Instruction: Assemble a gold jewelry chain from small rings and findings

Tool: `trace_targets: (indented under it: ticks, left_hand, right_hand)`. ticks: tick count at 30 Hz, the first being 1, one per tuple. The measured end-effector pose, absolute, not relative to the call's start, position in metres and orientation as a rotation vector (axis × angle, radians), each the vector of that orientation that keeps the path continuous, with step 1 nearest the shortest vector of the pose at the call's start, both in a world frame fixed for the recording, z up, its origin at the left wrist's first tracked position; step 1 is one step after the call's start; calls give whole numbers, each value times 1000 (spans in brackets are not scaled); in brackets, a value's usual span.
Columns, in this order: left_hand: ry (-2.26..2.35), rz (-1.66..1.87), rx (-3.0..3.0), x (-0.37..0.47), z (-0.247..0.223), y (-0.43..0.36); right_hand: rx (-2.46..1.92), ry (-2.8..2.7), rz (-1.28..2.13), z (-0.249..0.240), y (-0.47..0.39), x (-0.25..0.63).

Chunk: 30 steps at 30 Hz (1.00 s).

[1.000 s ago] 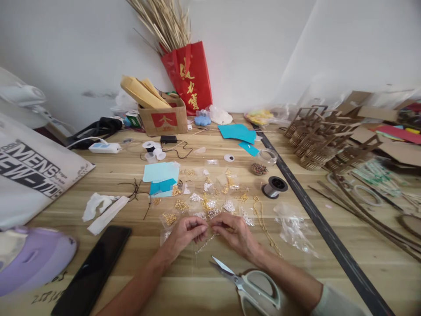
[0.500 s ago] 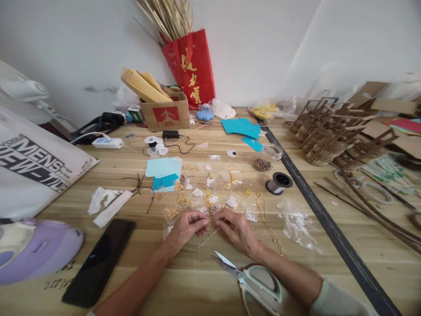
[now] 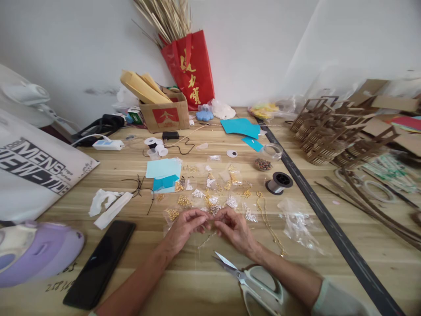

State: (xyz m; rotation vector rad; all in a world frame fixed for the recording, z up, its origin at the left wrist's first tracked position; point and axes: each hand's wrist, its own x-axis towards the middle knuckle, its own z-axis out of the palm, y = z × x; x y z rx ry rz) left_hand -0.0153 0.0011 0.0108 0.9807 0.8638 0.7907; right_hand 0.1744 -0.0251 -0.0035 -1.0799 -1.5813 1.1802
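A person sits at a wooden table and works with two bare hands. The left hand and the right hand are close together, fingertips almost touching. Both hands are curled, and each seems to pinch one end of a thin chain. The chain is tiny and pale, and it hangs down between the hands and rests on the table just below them.

The work looks like it is in the middle. The chain is already out and in the fingers. Many little bags of gold and silver bits lie just past the hands, and they look sorted but mostly not used yet. A longer gold chain lies flat to the right of the right hand. Scissors lie open near the right wrist, and no one is holding them. A spool of wire stands farther back on the right, well apart from the hands.

Some things are hard to see. The spot where the fingertips meet is too small to tell what piece is being joined, or if anything is joined at all. The scissors handles are cut off at the bottom edge. A black phone lies on the left, near the left arm.
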Motion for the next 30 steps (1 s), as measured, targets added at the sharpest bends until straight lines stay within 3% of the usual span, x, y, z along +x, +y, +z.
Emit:
trace_targets:
  ticks: [30]
  left_hand:
    - [869,833,937,-12,11,0]
  right_hand:
    - [-1122,-1711,1029,1,-23,176]
